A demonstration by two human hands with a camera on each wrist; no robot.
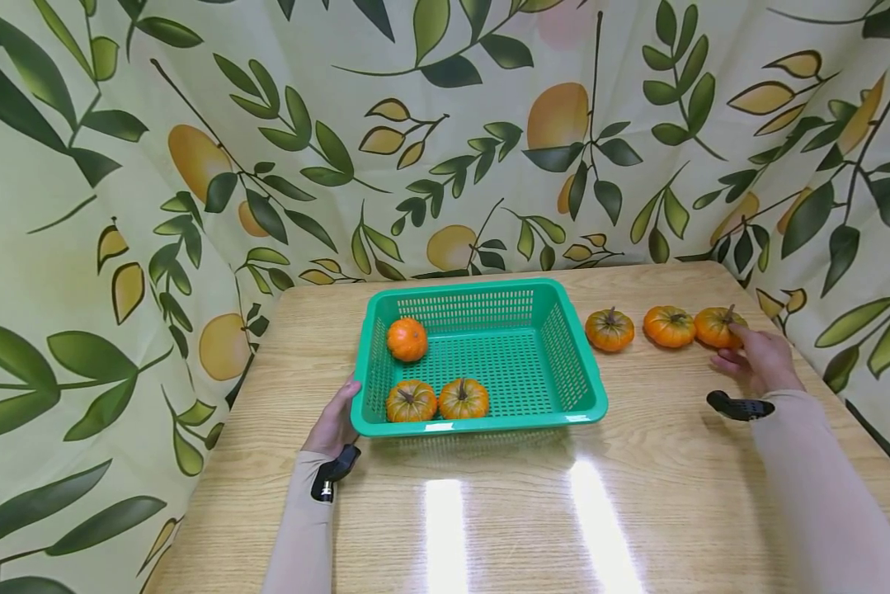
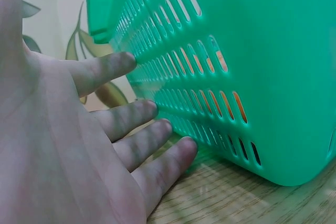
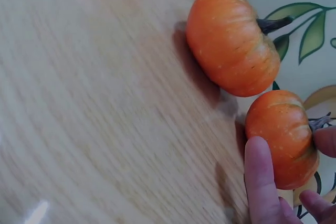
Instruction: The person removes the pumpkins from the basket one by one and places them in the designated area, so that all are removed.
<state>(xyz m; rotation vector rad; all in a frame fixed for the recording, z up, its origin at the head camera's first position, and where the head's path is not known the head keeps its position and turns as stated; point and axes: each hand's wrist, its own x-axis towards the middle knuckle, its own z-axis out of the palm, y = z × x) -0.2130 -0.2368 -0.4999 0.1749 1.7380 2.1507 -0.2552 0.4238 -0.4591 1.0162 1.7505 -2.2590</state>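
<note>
A green plastic basket (image 1: 482, 426) stands on the wooden table, with three small orange pumpkins inside, one of them a pumpkin (image 1: 407, 339) in its back left corner. My left hand (image 1: 333, 421) is at the basket's left side; in the left wrist view its fingers (image 2: 163, 169) are nearly straight against the slotted wall. At the far right, my right hand (image 1: 764, 359) has its thumb and fingers on either side of a pumpkin (image 3: 281, 129) with a dry stem. That pumpkin is at the table's right side; part of the hand lies outside the right wrist view.
Left of the held pumpkin stand two more, a middle pumpkin (image 1: 669, 327) and a pumpkin (image 1: 609, 330) close to the basket's right wall. Leaf-patterned cloth (image 1: 452, 165) hangs behind and along both sides of the table (image 1: 511, 511). Light glares off the front of the tabletop.
</note>
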